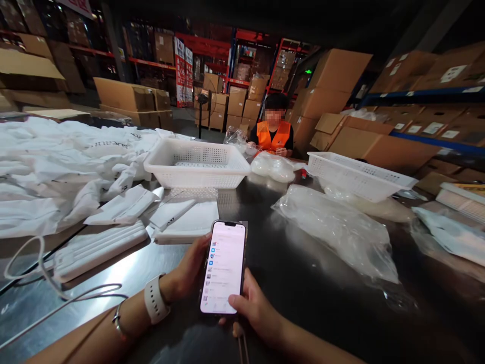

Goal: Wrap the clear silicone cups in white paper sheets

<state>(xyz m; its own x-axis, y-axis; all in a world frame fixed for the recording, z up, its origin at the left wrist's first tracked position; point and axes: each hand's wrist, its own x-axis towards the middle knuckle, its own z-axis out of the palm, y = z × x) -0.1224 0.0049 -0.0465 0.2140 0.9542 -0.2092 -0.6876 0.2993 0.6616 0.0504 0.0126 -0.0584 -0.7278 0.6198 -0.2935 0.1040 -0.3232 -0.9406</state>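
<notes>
In the head view, a lit phone [223, 267] is held at 6 o'clock above the steel table [310, 283], the left hand [189, 270] wrapped round its left edge, the right hand [253, 308] closed under its lower corner with the thumb on the screen. Steady scrolling is best served by the left hand's firm grip; a white basket [197, 163] sits at 12 o'clock.

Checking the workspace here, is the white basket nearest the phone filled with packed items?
No, the white basket behind the phone shows only its bare perforated bottom and walls, with nothing visible inside.
</notes>
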